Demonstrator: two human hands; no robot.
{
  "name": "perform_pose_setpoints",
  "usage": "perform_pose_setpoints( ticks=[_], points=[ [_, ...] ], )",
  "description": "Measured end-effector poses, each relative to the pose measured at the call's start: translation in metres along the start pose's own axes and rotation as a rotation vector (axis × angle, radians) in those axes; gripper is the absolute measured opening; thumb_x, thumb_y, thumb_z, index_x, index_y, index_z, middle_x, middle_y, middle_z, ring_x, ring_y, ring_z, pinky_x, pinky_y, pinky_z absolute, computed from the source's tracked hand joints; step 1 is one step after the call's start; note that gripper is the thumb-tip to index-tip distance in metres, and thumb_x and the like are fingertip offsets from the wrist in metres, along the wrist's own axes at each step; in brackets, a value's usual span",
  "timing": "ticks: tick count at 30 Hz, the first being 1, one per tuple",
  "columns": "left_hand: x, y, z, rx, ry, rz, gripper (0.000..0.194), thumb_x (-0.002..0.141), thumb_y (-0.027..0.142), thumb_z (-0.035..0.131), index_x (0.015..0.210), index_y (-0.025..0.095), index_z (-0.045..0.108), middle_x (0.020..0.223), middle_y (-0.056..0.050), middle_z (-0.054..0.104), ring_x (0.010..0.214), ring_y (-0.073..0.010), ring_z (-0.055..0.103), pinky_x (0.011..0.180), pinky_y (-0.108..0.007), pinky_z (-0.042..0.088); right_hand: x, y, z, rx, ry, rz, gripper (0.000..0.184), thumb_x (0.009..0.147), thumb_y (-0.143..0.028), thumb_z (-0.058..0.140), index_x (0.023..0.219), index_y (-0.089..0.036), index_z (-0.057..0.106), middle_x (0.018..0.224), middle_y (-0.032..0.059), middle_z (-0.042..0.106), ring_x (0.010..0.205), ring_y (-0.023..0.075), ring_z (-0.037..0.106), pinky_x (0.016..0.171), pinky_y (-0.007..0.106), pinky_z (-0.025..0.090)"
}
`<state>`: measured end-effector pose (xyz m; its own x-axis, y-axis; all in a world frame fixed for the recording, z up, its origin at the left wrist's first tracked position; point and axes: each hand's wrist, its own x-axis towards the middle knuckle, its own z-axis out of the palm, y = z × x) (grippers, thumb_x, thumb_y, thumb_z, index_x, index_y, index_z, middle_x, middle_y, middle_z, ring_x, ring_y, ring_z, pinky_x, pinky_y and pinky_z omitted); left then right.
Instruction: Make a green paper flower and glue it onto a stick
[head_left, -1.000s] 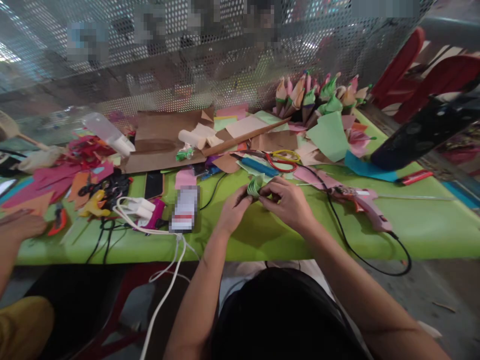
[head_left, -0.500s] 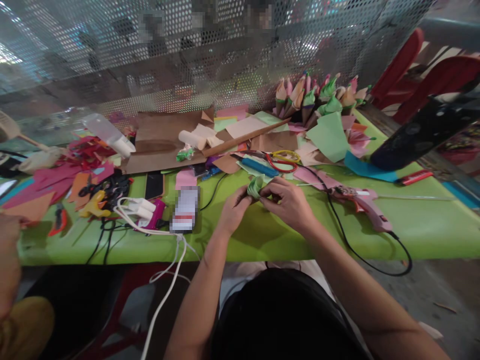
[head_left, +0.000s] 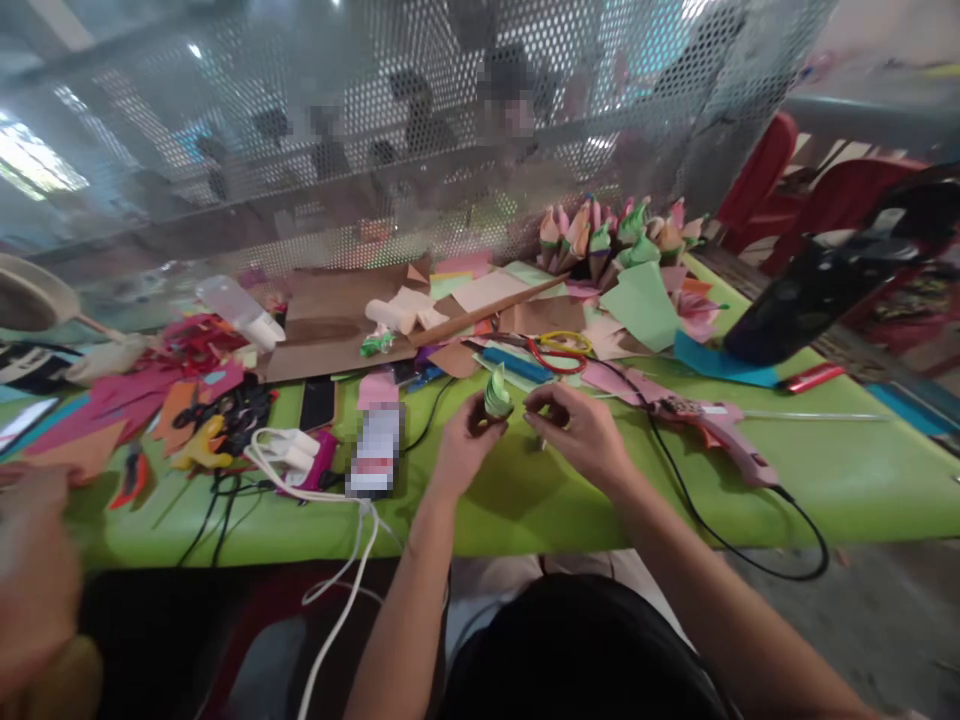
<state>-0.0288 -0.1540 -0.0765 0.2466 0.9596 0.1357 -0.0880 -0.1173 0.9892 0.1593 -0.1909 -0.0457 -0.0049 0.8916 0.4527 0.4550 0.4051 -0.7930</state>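
Note:
Upright between the thumb and fingers of my left hand (head_left: 463, 445) is a light green twisted paper swirl (head_left: 497, 395), pleated and pointed at its top. My right hand (head_left: 581, 432) hovers just to the right of it, apart from the paper, with fingers curled in a pinch. A tiny pale bit (head_left: 542, 443) shows under those fingers; what it is I cannot make out. Both hands are above the green tabletop (head_left: 517, 515). Beyond them lie red-and-yellow-handled scissors (head_left: 559, 350) and a blue tool (head_left: 517, 364). A pink glue gun (head_left: 712, 425) rests to the right.
Paper cones with swirled tops (head_left: 622, 235) stand at the back. A phone (head_left: 375, 450) with white cables lies left of my hands, beside a purple adapter (head_left: 319, 460). A dark bottle (head_left: 795, 300) stands right. Another person's blurred hand (head_left: 37, 560) is at far left.
My hands have separated: the right has let go of the green paper swirl, which now stands upright in my left. The camera view has tilted up slightly. The other person's hand has moved.

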Motion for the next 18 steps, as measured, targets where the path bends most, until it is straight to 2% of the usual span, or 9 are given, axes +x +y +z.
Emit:
perform_pose_setpoints(
  ticks=[7, 12, 15, 18],
  points=[
    [0.002, 0.005, -0.001, -0.077, 0.06, -0.052, 0.048, 0.063, 0.03, 0.089, 0.105, 0.018, 0.068, 0.1, -0.006, 0.075, 0.091, -0.0186, 0.07, 0.087, -0.033, 0.058, -0.001, 0.002, 0.008, 0.034, -0.02, -0.058, 0.015, 0.089, -0.021, 0.059, 0.092, -0.023, 0.074, 0.085, 0.0051, 0.074, 0.073, 0.0172, 0.066, 0.064, 0.026, 0.05],
    [0.001, 0.004, -0.002, -0.128, 0.12, -0.103, 0.063, 0.057, 0.027, 0.093, 0.115, 0.018, 0.068, 0.1, -0.005, 0.076, 0.085, -0.0176, 0.07, 0.078, -0.031, 0.058, -0.003, 0.003, 0.011, 0.043, -0.044, -0.064, 0.015, 0.089, -0.022, 0.06, 0.092, -0.022, 0.076, 0.084, 0.0051, 0.074, 0.069, 0.0158, 0.065, 0.063, 0.026, 0.05],
    [0.001, 0.005, -0.002, -0.124, 0.124, -0.127, 0.062, 0.055, 0.028, 0.094, 0.111, 0.016, 0.069, 0.097, -0.005, 0.077, 0.083, -0.0181, 0.07, 0.075, -0.03, 0.056, -0.003, 0.002, 0.01, 0.048, -0.045, -0.06, 0.015, 0.09, -0.022, 0.061, 0.093, -0.021, 0.076, 0.084, 0.0051, 0.074, 0.069, 0.0157, 0.065, 0.062, 0.025, 0.05],
    [0.001, 0.008, -0.001, -0.117, 0.142, -0.129, 0.058, 0.052, 0.027, 0.095, 0.104, 0.016, 0.069, 0.095, -0.005, 0.076, 0.086, -0.0186, 0.07, 0.08, -0.032, 0.056, -0.004, 0.001, 0.01, 0.057, -0.048, -0.065, 0.014, 0.09, -0.021, 0.062, 0.094, -0.021, 0.075, 0.084, 0.0053, 0.074, 0.071, 0.0162, 0.066, 0.063, 0.025, 0.05]
  ],
)
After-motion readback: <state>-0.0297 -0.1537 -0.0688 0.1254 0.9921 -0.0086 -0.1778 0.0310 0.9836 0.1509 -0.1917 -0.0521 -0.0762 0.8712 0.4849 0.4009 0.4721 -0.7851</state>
